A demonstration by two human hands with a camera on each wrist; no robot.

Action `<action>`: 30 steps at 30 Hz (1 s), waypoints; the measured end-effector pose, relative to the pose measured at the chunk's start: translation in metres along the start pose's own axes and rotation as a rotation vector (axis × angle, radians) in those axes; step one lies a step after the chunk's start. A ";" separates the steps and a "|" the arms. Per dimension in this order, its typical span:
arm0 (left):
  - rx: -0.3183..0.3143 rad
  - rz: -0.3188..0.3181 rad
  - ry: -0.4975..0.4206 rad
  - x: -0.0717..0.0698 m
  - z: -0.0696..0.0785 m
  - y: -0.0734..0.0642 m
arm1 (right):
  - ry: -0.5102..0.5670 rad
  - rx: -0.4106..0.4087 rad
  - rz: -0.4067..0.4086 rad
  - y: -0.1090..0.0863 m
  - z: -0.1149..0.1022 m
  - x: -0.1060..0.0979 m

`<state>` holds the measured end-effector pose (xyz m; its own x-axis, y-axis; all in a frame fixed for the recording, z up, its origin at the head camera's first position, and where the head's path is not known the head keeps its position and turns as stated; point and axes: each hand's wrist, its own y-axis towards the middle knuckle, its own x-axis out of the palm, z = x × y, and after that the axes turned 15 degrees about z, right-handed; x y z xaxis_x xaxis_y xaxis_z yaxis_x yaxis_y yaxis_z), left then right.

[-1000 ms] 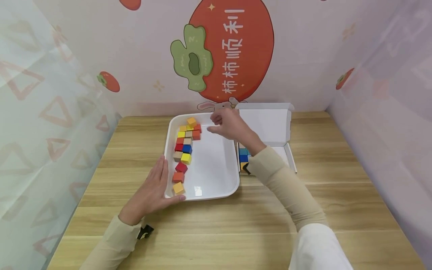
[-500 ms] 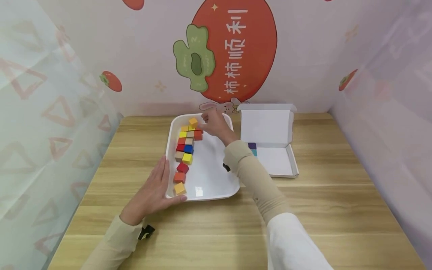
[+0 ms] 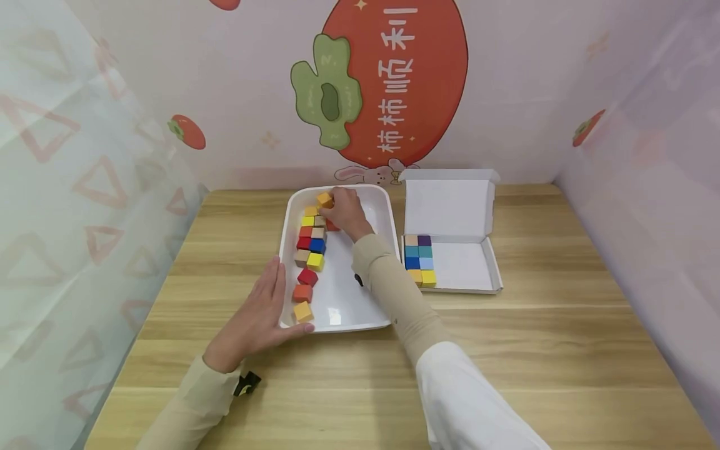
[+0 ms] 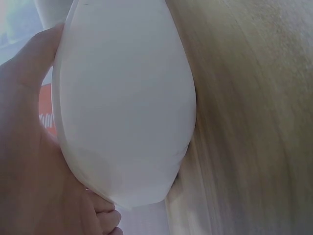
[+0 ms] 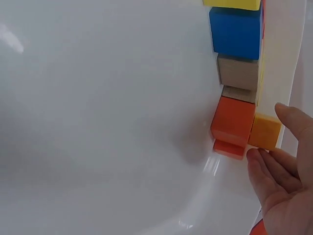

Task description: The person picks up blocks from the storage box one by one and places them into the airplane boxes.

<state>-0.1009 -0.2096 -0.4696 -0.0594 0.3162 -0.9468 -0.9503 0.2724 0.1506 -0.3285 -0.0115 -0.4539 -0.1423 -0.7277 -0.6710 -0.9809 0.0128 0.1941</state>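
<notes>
A white tray [image 3: 360, 315] holds several coloured wooden cubes, lined mostly along its left side. At the tray's front left corner, my left hand [image 3: 253, 315] rests its fingers against the left wall and its thumb on the front rim. The left wrist view shows that hand beside the tray's outer wall [image 4: 122, 98]. My right hand [image 3: 345, 212] reaches over the far left corner, around a yellow-orange cube [image 5: 265, 131] raised on the others. In the right wrist view, its fingertips are close beside that cube, and the thumb stands slightly apart from it.
A white lidded box [image 3: 464, 265] stands open right of the tray. Two columns of cubes [image 3: 419, 252] line its left side. A red cube [image 5: 234, 120] adjoins the yellow-orange one. A patterned wall [image 3: 247, 94] rises behind the wooden table [image 3: 534, 369].
My right hand has moved left and down across the tray to the yellow-orange cube, uncovering the cubes in the box. My left hand stays at the tray's corner.
</notes>
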 end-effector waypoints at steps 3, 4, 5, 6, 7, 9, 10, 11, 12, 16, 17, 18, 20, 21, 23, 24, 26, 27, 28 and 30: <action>0.001 -0.003 -0.003 -0.001 0.002 0.000 | 0.001 0.015 0.024 -0.002 0.000 0.002; 0.001 -0.004 -0.007 -0.001 0.003 0.000 | -0.004 0.022 0.035 -0.002 0.000 0.002; 0.003 -0.003 -0.008 -0.001 0.004 -0.001 | -0.012 0.026 0.047 -0.003 0.001 0.002; 0.003 -0.002 -0.009 -0.001 0.004 -0.001 | -0.018 0.028 0.058 -0.003 0.001 0.003; 0.005 0.000 -0.010 -0.001 0.005 -0.001 | -0.021 0.029 0.071 -0.003 0.001 0.003; 0.004 0.003 -0.012 -0.001 0.005 -0.001 | -0.030 0.032 0.085 -0.003 0.001 0.003; 0.003 0.004 -0.012 -0.001 0.005 -0.001 | -0.040 0.037 0.088 -0.002 0.001 0.003; 0.002 0.004 -0.012 0.000 0.005 -0.001 | -0.045 0.041 0.085 -0.002 0.001 0.003; 0.002 0.004 -0.012 0.000 0.005 -0.001 | -0.049 0.045 0.081 -0.001 0.001 0.002; 0.005 0.005 -0.013 0.001 0.005 -0.001 | -0.059 0.063 0.055 -0.001 0.002 0.001; 0.006 0.005 -0.012 0.001 0.005 -0.001 | -0.057 0.061 0.048 -0.001 0.002 0.000; 0.006 0.006 -0.013 0.001 0.005 -0.001 | -0.055 0.059 0.045 -0.001 0.001 -0.001; 0.003 0.006 -0.012 0.001 0.005 -0.002 | -0.046 0.043 0.045 -0.001 0.001 -0.005; 0.001 0.006 -0.013 0.001 0.005 -0.001 | -0.040 0.029 0.049 0.000 0.000 -0.008; -0.006 0.003 -0.010 0.000 0.005 -0.001 | -0.023 0.001 0.054 0.003 -0.002 -0.014; -0.009 0.001 -0.009 -0.001 0.005 -0.001 | -0.012 -0.012 0.057 0.004 -0.003 -0.018; -0.015 0.001 -0.006 -0.002 0.004 -0.001 | 0.002 -0.052 0.067 0.006 -0.005 -0.028; -0.016 0.000 -0.003 -0.002 0.004 0.000 | 0.006 -0.067 0.064 0.007 -0.006 -0.033; -0.017 0.000 -0.001 -0.002 0.004 0.000 | 0.005 -0.077 0.056 0.008 -0.007 -0.039; -0.017 -0.003 0.001 -0.002 0.004 0.000 | 0.005 -0.095 0.034 0.006 -0.008 -0.053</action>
<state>-0.0991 -0.2068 -0.4666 -0.0570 0.3147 -0.9475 -0.9555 0.2579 0.1431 -0.3258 0.0216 -0.4120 -0.1745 -0.7311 -0.6596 -0.9584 -0.0276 0.2842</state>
